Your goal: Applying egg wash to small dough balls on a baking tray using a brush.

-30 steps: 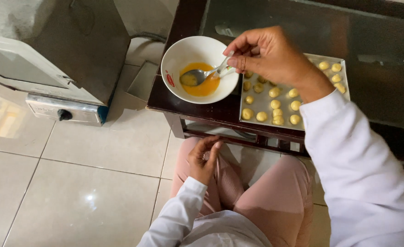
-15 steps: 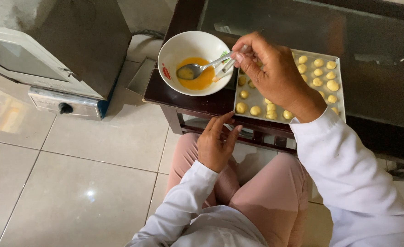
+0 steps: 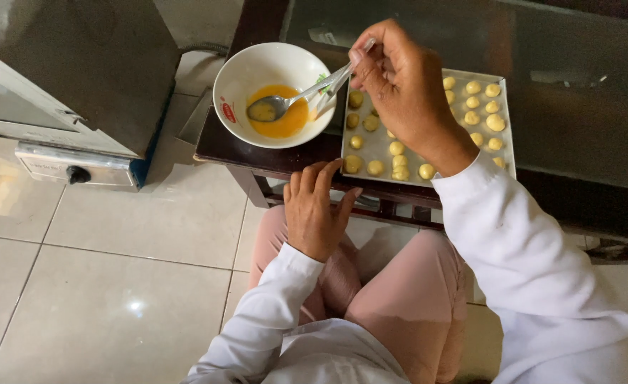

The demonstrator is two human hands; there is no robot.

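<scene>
Right hand [image 3: 406, 85] grip pinching spoon [image 3: 293, 102] in bowl [image 3: 237, 78], tray [image 3: 502, 135] beside, left hand [image 3: 316, 210] open.

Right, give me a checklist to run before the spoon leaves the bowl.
1. Grip: right hand pinches the spoon handle by the fingertips: ok.
2. Load: spoon bowl sits in the yellow liquid; how much it carries: cannot tell.
3. White bowl upright on the table corner, nothing steadying it: ok, but close to the edge.
4. Tray of dough balls flat beside the bowl: ok.
5. Left hand at the table edge, empty, free to steady: ok.
</scene>
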